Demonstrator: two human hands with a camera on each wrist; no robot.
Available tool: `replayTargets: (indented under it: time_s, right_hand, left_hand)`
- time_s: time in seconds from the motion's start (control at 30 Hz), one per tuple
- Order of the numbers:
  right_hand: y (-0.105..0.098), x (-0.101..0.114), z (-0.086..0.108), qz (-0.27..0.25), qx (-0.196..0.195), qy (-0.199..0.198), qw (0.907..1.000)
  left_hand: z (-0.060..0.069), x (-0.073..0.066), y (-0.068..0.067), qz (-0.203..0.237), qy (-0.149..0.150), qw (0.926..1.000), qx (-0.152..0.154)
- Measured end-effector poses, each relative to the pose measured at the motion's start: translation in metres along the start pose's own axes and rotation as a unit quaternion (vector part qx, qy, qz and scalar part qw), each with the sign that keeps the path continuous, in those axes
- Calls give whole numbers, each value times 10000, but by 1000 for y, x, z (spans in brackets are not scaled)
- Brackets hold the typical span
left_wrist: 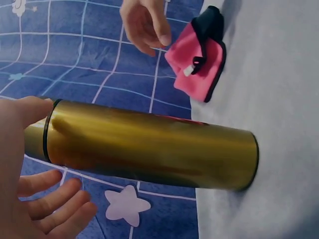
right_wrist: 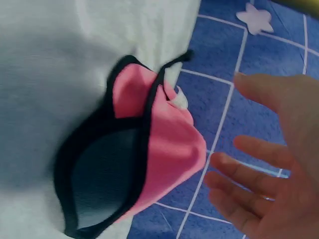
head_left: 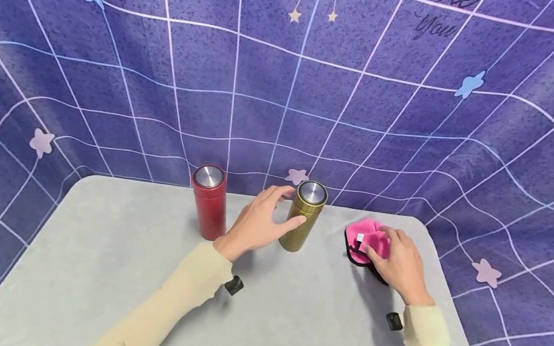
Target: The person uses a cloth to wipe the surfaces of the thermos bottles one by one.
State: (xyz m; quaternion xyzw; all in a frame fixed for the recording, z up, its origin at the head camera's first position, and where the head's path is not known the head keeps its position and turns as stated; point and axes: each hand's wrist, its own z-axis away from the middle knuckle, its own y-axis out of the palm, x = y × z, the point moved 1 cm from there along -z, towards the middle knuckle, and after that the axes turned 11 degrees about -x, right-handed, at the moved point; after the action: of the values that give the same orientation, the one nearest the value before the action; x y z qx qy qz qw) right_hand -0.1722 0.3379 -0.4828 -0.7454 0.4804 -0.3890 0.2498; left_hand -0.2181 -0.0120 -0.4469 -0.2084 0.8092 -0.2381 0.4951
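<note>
A red bottle (head_left: 210, 211) stands on the table (head_left: 113, 244). Next comes my left hand (head_left: 259, 221), thumb and fingers apart around the gold bottle (head_left: 294, 239); I can't tell if they touch it. That bottle stands up tall, just right of this hand, the nearer one. Both bottles have lids on, hiding their insides. Then there's a soft pink bag (head_left: 370, 233), and my right hand (head_left: 402, 267) is beside it, fingers apart, holding nothing.
</note>
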Motion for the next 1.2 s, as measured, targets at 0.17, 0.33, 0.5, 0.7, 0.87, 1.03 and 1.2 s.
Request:
replayTargets:
  time_s: [0.17, 0.33, 0.5, 0.7, 0.87, 1.03, 1.2]
  right_hand:
    - [3, -5, -8, 180, 367, 298, 9987]
    - [10, -15, -13, 369, 735, 566, 9950]
    - [17, -30, -21, 415, 1544, 1122, 9807]
    - [28, -42, -24, 212, 2376, 1856, 9532]
    - [41, -45, -19, 89, 2262, 1921, 9549]
    - [49, -44, -18, 164, 1976, 1915, 9613]
    - [53, -45, -15, 253, 1754, 1875, 9661]
  left_hand:
    - [-8, -5, 0, 25, -163, 9998, 121]
    - [-15, -11, 3, -17, -202, 9995, 233]
    - [-21, -17, 5, 0, -30, 9998, 197]
    - [-26, -19, 7, -87, 61, 9998, 190]
    - [-29, -21, 8, -118, 208, 9996, 171]
    - [-30, -24, 7, -193, 212, 9995, 156]
    - [-29, -25, 5, -46, 138, 9998, 125]
